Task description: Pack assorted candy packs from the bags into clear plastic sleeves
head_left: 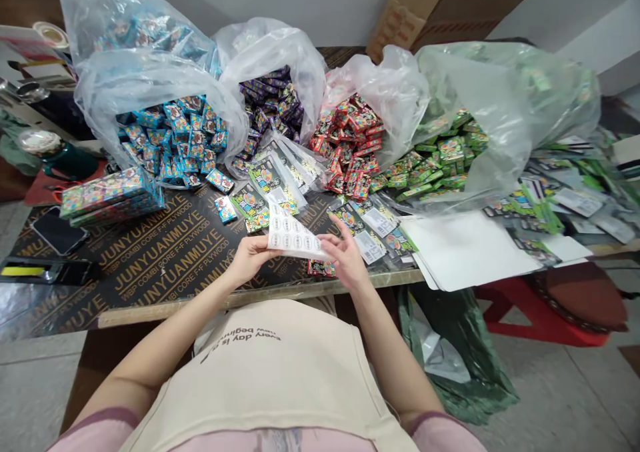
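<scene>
Between my two hands is a white sheet of round stickers (294, 231), held above the front of the table and partly curled. My left hand (254, 259) pinches its left edge, fingers closed. At the right end, the thumb and fingers of my right hand (345, 253) grip the sheet, with the index finger raised. Just beyond the sheet lie printed flat packets (267, 179) and two small blue boxes (225, 209). Right of my right hand are more flat packets (373, 229). A small red box (321, 268) shows partly beneath the sheet.
Along the back stand plastic bags of small boxes: blue (175, 139), purple (273, 102), red (353, 142) and green (450, 149). White sheets (465, 252) overhang the table edge at right. A phone (60, 231) and stacked boxes (110, 195) lie left. A green bag (460, 352) hangs below.
</scene>
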`<state>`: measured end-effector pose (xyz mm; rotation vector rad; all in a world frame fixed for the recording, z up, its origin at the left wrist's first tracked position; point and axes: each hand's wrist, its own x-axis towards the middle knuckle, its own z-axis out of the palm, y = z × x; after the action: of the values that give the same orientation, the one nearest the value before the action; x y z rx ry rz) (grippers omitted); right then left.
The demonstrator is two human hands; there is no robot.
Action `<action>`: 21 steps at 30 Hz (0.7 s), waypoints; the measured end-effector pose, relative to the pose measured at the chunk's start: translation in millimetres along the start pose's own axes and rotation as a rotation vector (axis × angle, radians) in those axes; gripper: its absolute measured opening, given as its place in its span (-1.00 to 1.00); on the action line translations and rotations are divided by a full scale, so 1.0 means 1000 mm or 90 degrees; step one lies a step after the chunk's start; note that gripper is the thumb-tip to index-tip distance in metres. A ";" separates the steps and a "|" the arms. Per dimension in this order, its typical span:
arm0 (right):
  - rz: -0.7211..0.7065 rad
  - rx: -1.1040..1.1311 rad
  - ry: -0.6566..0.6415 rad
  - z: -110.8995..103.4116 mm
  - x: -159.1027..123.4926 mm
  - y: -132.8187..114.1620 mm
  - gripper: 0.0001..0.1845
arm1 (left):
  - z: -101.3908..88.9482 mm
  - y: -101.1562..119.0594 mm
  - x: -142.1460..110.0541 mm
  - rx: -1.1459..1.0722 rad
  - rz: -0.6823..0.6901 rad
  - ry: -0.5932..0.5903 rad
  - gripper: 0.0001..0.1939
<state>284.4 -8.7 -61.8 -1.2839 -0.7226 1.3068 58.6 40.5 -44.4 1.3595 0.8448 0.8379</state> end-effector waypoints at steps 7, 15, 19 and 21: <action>0.052 0.057 -0.048 0.011 0.000 0.004 0.11 | -0.008 -0.003 -0.008 0.078 0.095 -0.028 -0.83; -0.069 -0.082 -0.031 0.015 0.001 -0.001 -0.64 | -0.001 -0.009 -0.001 -0.102 -0.012 0.140 -0.39; -0.046 -0.076 -0.071 0.016 0.001 -0.006 -0.56 | 0.002 -0.006 0.003 -0.051 -0.056 0.145 -0.60; -0.040 -0.088 -0.072 0.017 0.002 -0.006 -0.53 | 0.002 -0.004 0.003 -0.056 -0.091 0.162 -0.59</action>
<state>270.2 -1.6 -52.8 -1.2932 -0.9403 1.3048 62.2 42.3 -48.7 1.1168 1.0758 0.9367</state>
